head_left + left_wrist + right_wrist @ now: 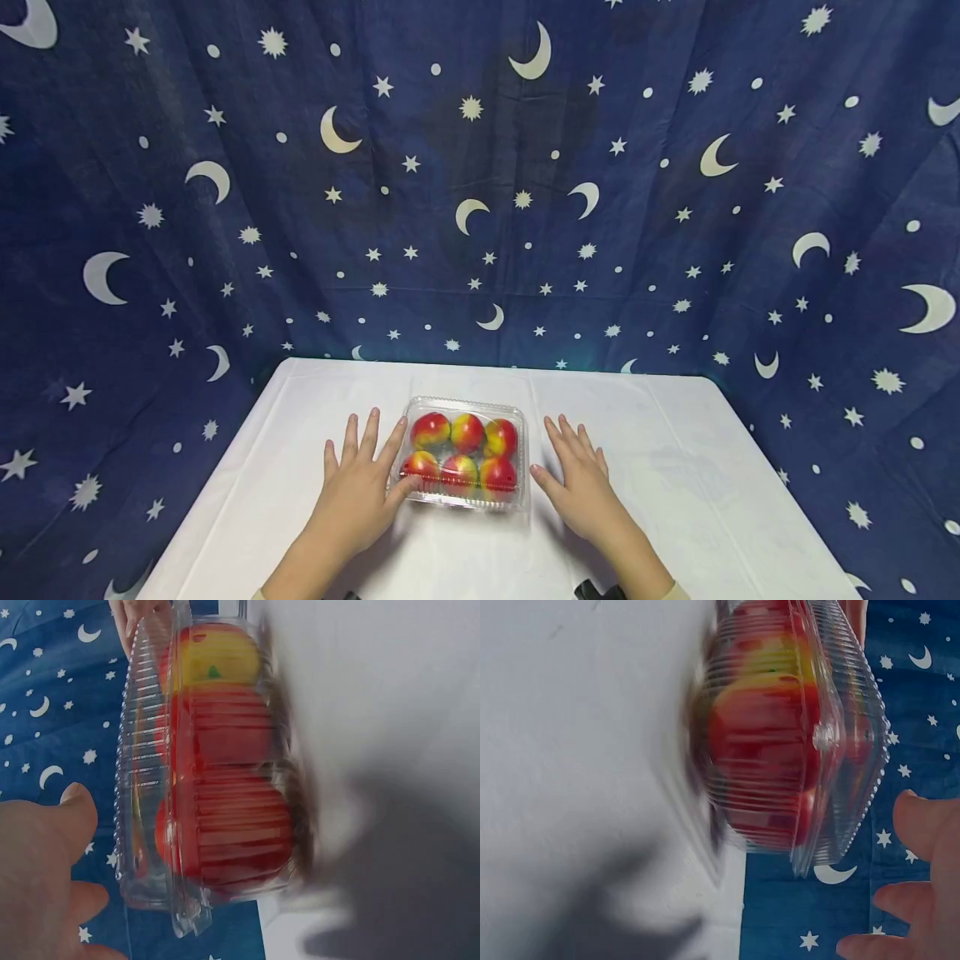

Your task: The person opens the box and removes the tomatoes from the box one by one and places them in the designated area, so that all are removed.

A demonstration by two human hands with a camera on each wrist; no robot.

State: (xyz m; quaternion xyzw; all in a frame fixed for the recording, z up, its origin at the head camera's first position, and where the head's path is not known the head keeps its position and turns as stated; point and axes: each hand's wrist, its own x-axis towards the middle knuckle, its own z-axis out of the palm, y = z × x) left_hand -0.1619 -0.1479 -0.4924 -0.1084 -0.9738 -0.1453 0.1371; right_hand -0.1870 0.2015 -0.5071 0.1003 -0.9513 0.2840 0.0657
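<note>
A clear plastic clamshell box [467, 501] lies on the table with its lid down. Through it show several round red-and-yellow fruits [431, 430] in two rows. My left hand [352, 500] hovers at the box's left side, its fingers spread; the thumb overlaps the near left corner in the head view. In the left wrist view that hand [37, 862] appears apart from the ribbed box wall [150, 742]. To the right of the box is my right hand [585, 492], fingers spread and holding nothing. The right wrist view shows a gap between this hand [926, 855] and the box [851, 810].
A white cloth covers the table [675, 500]. Behind and around it hangs a dark blue curtain [420, 183] with moons and stars. Small black objects [598, 590] show at the lower edge, near the wrists.
</note>
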